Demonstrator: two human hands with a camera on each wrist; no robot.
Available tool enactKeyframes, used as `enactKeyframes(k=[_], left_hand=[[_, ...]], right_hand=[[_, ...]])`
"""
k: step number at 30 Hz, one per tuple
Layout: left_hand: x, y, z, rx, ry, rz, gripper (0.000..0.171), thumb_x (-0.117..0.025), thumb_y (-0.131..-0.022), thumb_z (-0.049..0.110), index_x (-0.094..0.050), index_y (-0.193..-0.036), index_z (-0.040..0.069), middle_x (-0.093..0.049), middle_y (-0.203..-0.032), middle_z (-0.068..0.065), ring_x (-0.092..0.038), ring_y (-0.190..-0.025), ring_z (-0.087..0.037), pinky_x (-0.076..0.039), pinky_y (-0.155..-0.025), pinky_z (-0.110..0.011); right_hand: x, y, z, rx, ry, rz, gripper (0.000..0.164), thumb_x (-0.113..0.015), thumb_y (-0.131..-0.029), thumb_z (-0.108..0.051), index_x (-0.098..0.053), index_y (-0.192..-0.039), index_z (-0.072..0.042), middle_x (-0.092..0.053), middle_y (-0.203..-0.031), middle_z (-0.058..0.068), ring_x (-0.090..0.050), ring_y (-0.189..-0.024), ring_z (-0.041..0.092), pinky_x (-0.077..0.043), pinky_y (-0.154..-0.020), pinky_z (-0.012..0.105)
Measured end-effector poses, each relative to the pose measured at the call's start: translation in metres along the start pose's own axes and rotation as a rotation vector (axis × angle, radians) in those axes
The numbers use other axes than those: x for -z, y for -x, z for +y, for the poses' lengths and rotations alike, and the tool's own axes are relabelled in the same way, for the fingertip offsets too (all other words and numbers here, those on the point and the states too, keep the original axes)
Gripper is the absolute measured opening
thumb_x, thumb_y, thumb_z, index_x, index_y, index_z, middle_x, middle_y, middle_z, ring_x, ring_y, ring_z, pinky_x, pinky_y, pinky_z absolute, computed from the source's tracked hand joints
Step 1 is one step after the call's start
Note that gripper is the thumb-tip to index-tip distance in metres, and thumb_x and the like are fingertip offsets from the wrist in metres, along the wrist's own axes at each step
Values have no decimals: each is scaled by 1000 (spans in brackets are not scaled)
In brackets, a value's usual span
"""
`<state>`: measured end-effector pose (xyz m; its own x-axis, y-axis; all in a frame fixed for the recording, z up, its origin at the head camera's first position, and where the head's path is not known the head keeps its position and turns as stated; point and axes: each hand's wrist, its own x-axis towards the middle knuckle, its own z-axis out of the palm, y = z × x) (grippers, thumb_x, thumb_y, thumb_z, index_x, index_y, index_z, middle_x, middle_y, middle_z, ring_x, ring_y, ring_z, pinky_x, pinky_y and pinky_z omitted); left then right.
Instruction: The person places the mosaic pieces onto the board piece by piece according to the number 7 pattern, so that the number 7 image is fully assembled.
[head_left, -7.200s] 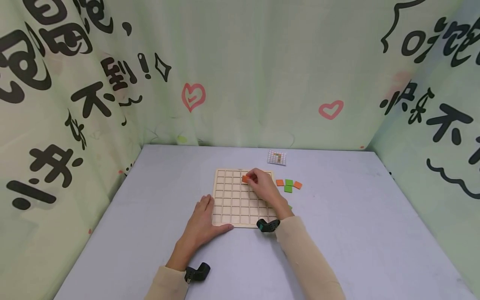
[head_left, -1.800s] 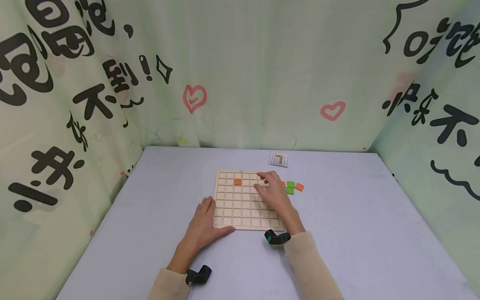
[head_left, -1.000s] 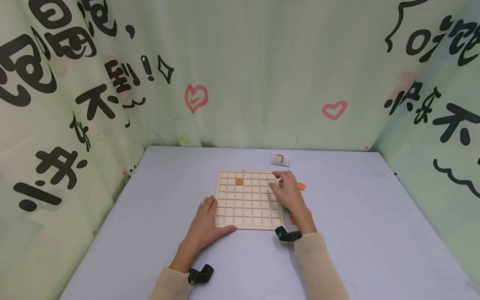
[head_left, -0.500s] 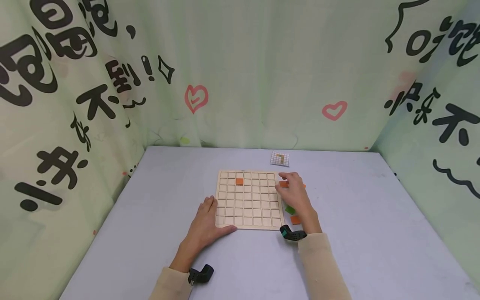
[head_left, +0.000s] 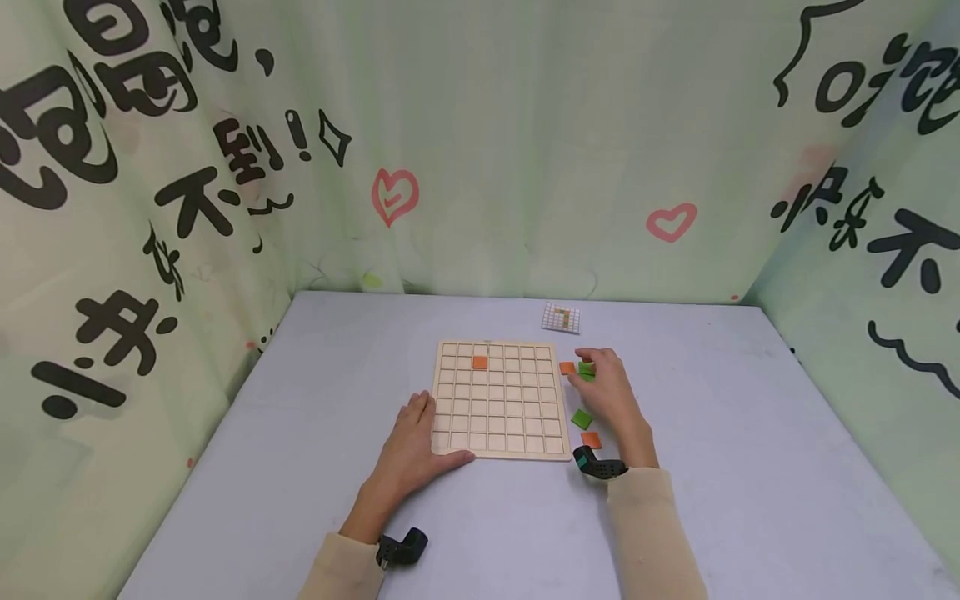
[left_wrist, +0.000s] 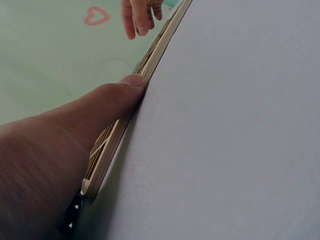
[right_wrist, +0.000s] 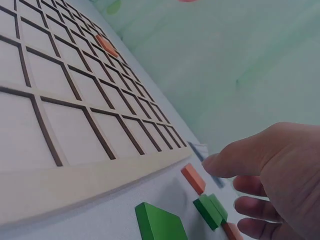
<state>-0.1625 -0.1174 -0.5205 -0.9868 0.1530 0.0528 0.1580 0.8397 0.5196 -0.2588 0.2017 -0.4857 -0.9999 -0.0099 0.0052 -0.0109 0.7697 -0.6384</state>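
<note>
Board (head_left: 501, 400) flat on the table (head_left: 480, 517), between both hands: touching the left, just beside the right. Wide stretches of table to either side, a shorter strip past the far edge, then curtain (head_left: 480, 150) rising behind. Left hand (head_left: 408, 433) along the board's left edge, fingers straight and close together, thumb stretched away from them and resting on the near edge. Right hand (head_left: 611, 396) out past the board's right edge, fingers (head_left: 592, 353) spread, thumb and forefinger parted, others loosely bent; pinching nothing. Ample table to the right of that hand, up to the side edge.

Gridded card (head_left: 561, 317) beyond the board's far right corner, apart from both hands. One orange tile (head_left: 480, 362) seated in the board, third column from the left, second row from the far edge, well apart from all fingers. Two green tiles (head_left: 587, 369) together at the gap between right thumb and forefinger; contact with skin, cannot tell. Another orange tile (head_left: 567, 367) between the board's right edge and the thumb tip. One more (right_wrist: 232, 231) partly hidden behind the right fingers. Nearer the person, a lone green tile (head_left: 582, 419), set askew just off the board's right edge, and an orange one (head_left: 592, 439) near the right wrist.
</note>
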Motion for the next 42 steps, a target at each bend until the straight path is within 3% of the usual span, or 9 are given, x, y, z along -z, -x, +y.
enactKeyframes(k=[15, 25, 42], left_hand=[[1, 0, 1, 8, -4, -5, 116, -75, -76, 67, -30, -154, -6, -29, -162, -23, -24, -153, -38, -23, -127, -49], [0, 0, 1, 14, -9, -2, 117, -75, -76, 68, -30, -154, -6, -29, -162, -23, -24, -153, -38, -24, -127, -49], [-1, -1, 1, 5, -2, 4, 118, -74, -75, 69, -30, -154, -6, -29, -162, -24, -24, -153, -38, -23, -127, -49]], right_hand=[[2, -1, 10, -30, 54, -74, 42, -63, -95, -17, -59, -132, 3, -53, -130, 24, -53, -112, 34, -48, -102, 52], [3, -2, 13, 9, 86, -80, 34, -64, -95, -12, -64, -125, 4, -55, -117, 22, -52, -97, 28, -49, -84, 42], [4, -4, 16, -2, 64, -93, 34, -69, -93, -11, -60, -122, 5, -60, -113, 22, -55, -98, 30, -50, -86, 45]])
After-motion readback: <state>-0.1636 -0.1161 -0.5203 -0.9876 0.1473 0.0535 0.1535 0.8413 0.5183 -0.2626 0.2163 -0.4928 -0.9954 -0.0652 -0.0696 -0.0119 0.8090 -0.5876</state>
